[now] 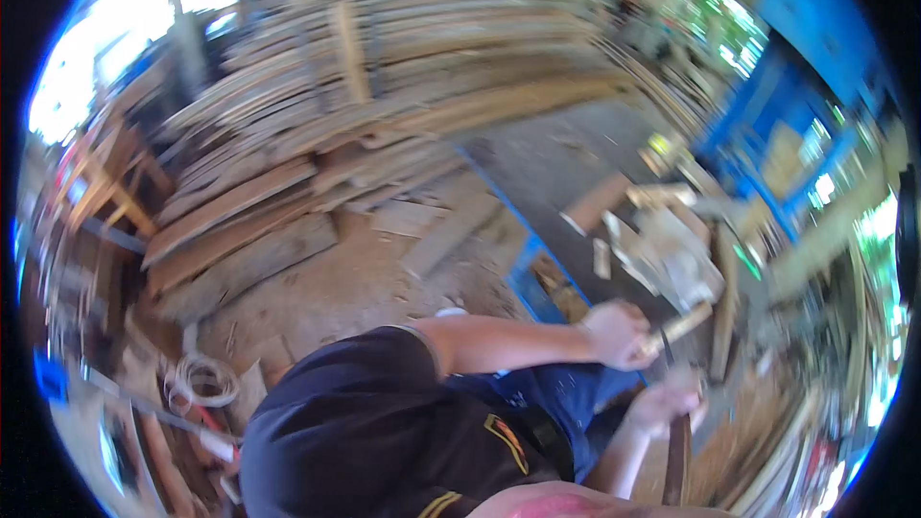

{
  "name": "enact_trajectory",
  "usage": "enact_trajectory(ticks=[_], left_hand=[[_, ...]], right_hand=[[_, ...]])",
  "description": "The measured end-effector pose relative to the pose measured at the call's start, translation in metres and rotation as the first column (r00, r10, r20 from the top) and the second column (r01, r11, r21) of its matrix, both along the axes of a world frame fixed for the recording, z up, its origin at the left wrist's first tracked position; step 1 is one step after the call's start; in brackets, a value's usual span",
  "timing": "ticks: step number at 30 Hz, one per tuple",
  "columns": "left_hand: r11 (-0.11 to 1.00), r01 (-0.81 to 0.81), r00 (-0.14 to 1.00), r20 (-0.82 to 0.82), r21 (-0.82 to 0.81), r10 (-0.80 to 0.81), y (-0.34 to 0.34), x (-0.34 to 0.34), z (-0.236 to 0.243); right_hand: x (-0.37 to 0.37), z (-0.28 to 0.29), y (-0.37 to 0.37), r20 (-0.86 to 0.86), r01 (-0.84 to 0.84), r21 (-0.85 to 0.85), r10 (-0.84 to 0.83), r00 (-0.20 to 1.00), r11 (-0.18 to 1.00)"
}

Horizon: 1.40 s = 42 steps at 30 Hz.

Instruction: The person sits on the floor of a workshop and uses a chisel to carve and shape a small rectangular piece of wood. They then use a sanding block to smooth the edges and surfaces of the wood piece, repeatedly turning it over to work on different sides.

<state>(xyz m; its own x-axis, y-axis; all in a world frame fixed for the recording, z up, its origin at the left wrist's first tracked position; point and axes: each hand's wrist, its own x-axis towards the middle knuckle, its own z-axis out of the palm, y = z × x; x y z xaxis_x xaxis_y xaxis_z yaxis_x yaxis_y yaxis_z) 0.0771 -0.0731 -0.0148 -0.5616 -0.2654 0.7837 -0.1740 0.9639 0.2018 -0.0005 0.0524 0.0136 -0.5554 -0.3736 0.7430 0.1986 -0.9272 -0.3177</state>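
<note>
My left hand [619,334] is closed in a fist at the blue-edged dark worktable [523,158]. A thin dark, blade-like thing [667,350] runs between it and my other hand, too blurred to name. Just beyond my left fist lies a pale wooden strip [689,322]; whether they touch I cannot tell. Nearer my body, my right hand [664,405] has its fingers curled round the top of a brown wooden bar [677,465], which extends down toward the lower edge. Motion smears both hands.
Wood offcuts [600,203] and a crumpled pale sheet [667,254] lie on the table. A tall blue machine [767,125] stands at the right. Stacked boards [413,62] fill the back. A wooden stool [110,182] and a coiled pale cord [203,382] are at the left.
</note>
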Motion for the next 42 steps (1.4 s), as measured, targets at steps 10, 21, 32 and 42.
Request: enact_trajectory(ticks=[10, 21, 32, 42], left_hand=[[1.000, 0.015, 0.996, 0.088, 0.011, -0.016, -0.009, 0.010, 0.014], [0.999, 0.001, 0.995, 0.104, -0.037, 0.003, -0.009, 0.012, 0.015], [0.996, 0.029, 0.991, 0.132, -0.086, -0.017, -0.015, 0.012, 0.010], [0.995, 0.017, 0.989, 0.145, -0.103, -0.002, -0.012, 0.014, 0.012]], right_hand=[[0.046, 0.052, 0.013, -0.500, 0.586, -0.066, -0.535, 0.681, 0.808], [0.034, 0.051, -0.004, -0.520, 0.580, -0.091, -0.535, 0.666, 0.810], [0.014, 0.049, -0.022, -0.605, 0.623, -0.248, -0.621, 0.499, 0.742], [0.000, 0.033, -0.045, -0.659, 0.812, -0.049, -0.629, 0.411, 0.581]])
